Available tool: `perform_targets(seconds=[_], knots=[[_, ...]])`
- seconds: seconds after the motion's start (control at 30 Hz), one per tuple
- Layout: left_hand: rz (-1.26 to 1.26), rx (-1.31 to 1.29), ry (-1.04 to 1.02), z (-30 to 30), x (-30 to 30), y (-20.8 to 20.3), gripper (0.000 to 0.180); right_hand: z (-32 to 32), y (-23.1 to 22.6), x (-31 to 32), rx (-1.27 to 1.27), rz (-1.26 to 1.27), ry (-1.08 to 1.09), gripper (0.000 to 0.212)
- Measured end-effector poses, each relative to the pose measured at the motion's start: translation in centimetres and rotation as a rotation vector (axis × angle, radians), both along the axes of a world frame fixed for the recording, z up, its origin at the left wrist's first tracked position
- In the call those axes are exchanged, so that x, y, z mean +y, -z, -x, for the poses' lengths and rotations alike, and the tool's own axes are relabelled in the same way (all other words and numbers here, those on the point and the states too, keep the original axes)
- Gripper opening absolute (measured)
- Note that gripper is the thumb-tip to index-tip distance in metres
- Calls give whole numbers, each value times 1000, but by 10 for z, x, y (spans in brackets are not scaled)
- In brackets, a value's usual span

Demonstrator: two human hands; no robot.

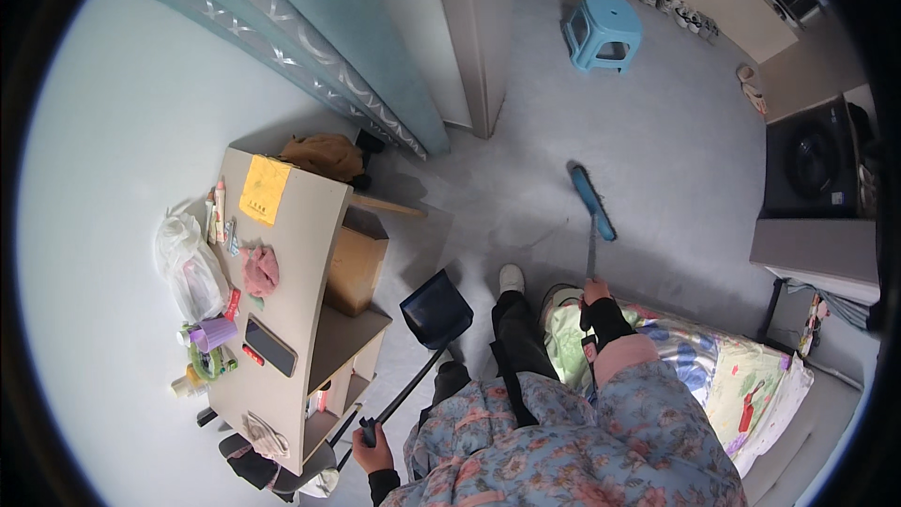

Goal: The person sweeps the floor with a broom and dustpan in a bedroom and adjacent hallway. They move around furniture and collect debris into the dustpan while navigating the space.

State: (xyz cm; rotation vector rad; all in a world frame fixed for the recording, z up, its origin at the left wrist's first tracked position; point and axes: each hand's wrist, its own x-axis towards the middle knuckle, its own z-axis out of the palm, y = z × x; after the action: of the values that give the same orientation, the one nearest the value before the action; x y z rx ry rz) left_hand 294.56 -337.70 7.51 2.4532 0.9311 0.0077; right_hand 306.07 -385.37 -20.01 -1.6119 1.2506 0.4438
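1. Hands apart: the left hand (373, 453) is clamped on the dustpan (436, 308) by its handle; the right hand (596, 293) grips the broom (593, 207) likewise.
2. The broom's blue head rests on the floor (690, 155), well apart from the dustpan, which sits near the desk (319, 235). Whether the pan touches the floor, I cannot tell.
3. Hazard: swinging the pan leftward could strike the desk and jar the phone (270, 345).
4. Hazard: hasty backward pulling could snag the broom on the white shoe (511, 279) or bedding (690, 352).
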Motion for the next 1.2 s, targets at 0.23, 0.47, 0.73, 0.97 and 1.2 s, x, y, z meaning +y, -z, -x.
perform_targets(seconds=[0.23,0.47,0.73,0.97,1.2], knots=[[136,-22,111,44,70,25,23,37,-41,114,33,25,-210,26],[217,42,362,81,159,29,24,123,-66,279,137,-30,-375,37],[240,37,401,115,194,19,25,188,-107,345,109,-319,-221,37],[202,-10,335,142,198,13,25,169,-140,273,-5,-395,-328,48],[147,6,239,170,179,3,25,97,-116,244,-102,-66,-532,45]])
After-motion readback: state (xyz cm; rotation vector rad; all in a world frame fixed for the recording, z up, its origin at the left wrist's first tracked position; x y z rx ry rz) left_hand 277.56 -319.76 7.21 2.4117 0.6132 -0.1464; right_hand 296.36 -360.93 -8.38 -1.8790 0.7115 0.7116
